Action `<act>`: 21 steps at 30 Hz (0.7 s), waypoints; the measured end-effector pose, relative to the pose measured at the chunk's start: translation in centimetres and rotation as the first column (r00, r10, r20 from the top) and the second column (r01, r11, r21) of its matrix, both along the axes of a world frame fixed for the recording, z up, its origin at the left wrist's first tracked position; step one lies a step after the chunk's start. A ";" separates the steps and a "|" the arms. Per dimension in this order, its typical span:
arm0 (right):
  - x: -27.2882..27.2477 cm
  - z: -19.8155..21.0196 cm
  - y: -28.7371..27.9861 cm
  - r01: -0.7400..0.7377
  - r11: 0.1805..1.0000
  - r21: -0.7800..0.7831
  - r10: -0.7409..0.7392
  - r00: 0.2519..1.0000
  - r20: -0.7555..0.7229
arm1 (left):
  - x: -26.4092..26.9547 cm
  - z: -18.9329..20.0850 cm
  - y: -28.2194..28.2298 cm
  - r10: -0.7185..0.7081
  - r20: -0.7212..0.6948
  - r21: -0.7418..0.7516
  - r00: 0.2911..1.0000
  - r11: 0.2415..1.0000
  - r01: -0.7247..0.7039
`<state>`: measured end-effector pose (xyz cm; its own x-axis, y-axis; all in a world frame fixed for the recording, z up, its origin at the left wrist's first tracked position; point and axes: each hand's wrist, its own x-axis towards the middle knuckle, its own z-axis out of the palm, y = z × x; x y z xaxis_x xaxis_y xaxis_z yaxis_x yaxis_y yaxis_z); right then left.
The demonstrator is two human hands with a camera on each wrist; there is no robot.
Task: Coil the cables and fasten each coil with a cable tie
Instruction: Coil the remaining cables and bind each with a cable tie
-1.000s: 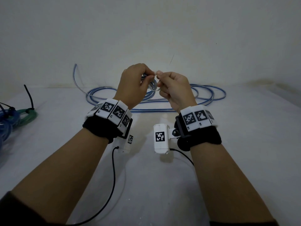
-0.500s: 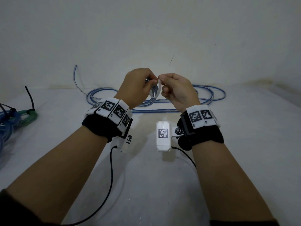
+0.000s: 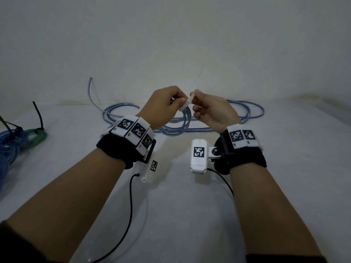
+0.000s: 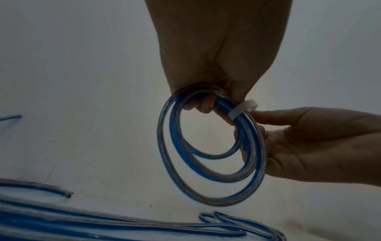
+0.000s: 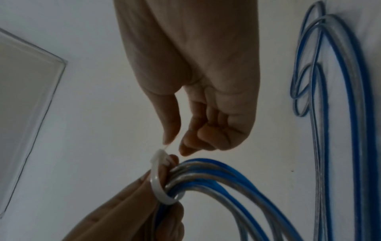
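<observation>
Holding blue coil point(image 4: 210, 146) — left hand point(image 3: 163, 107), white tie point(image 4: 243, 109) looped round.

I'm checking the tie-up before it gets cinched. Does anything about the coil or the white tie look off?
One thing: the white cable tie loops around the coil loosely and also seems to encircle a finger of the left hand. The right hand pinches its tail. The loops are uneven in size.
</observation>
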<state>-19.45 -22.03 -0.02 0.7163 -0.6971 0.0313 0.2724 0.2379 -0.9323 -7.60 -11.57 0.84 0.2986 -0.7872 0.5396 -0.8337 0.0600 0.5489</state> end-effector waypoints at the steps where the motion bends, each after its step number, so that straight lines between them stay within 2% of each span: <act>1: 0.0 0.0 0.1 -0.025 0.999 -0.044 0.024 1.000 -0.016 | 0.1 0.1 0.0 0.002 0.002 0.001 1.000 1.000 -0.002; 3: 0.1 0.0 0.3 -0.023 0.996 -0.090 0.021 1.000 -0.021 | 0.2 0.1 -0.1 -0.002 0.021 0.013 1.000 1.000 0.002; 10: 0.8 -0.3 0.3 0.159 0.984 -0.080 -0.159 0.987 0.013 | -0.2 -0.4 -0.2 -0.067 0.168 0.079 0.983 0.995 0.054; 21: 0.0 -0.3 -1.2 0.309 0.951 0.010 -0.309 0.951 0.030 | -1.8 -0.4 -1.2 -0.138 0.128 0.008 0.982 0.990 0.138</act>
<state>-19.41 -23.24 -0.29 0.4647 -0.8843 0.0455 0.3616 0.1426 -0.9214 -9.43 -12.73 0.43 0.1160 -0.8154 0.5671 -0.8806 0.1797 0.4385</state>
